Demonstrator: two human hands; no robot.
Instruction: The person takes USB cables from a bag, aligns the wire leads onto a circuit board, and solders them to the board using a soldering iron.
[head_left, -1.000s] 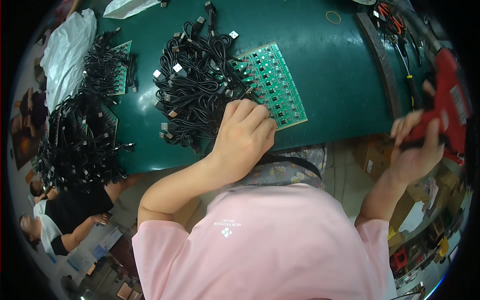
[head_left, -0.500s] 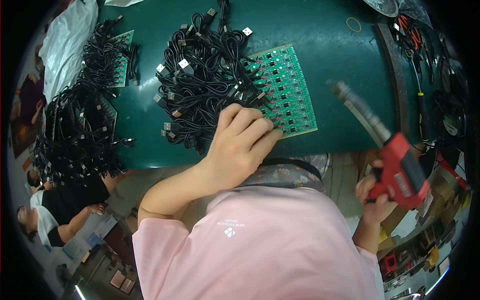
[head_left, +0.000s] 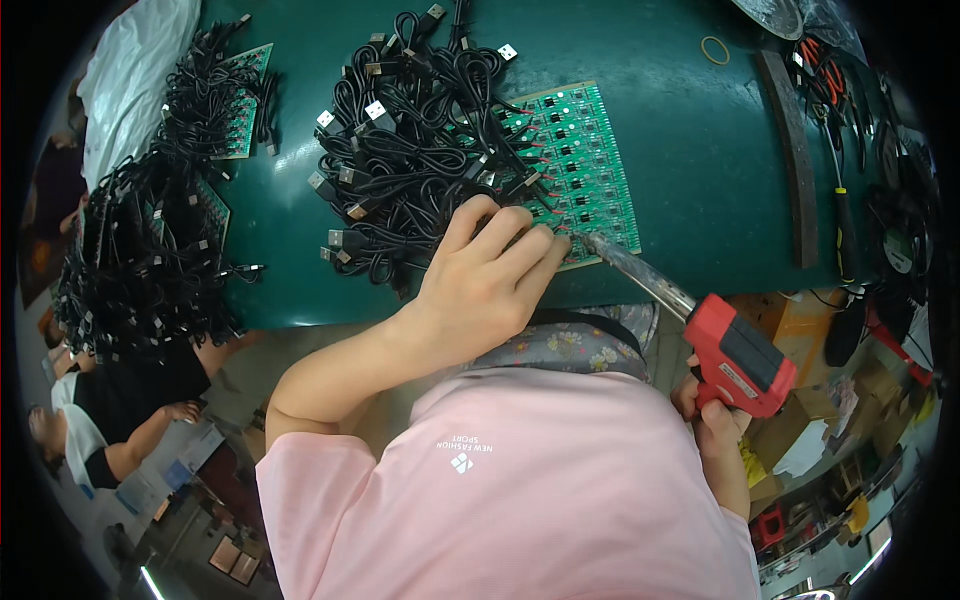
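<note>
My left hand (head_left: 487, 285) lay flat, fingers spread, pinning the green circuit board (head_left: 585, 165) at the table's near edge (head_left: 300, 310). My right hand (head_left: 712, 415) was closed around the red soldering gun (head_left: 735, 352), its tip at the board's corner. Black cables (head_left: 420, 150) hid the board's left half; open table lay to its right.

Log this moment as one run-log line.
left hand: flat on green circuit board beside black cables | right hand: grips red soldering gun, tip at board's near edge | surface: green table

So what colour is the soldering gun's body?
Red, with a dark panel, on the soldering gun; head view.
</note>
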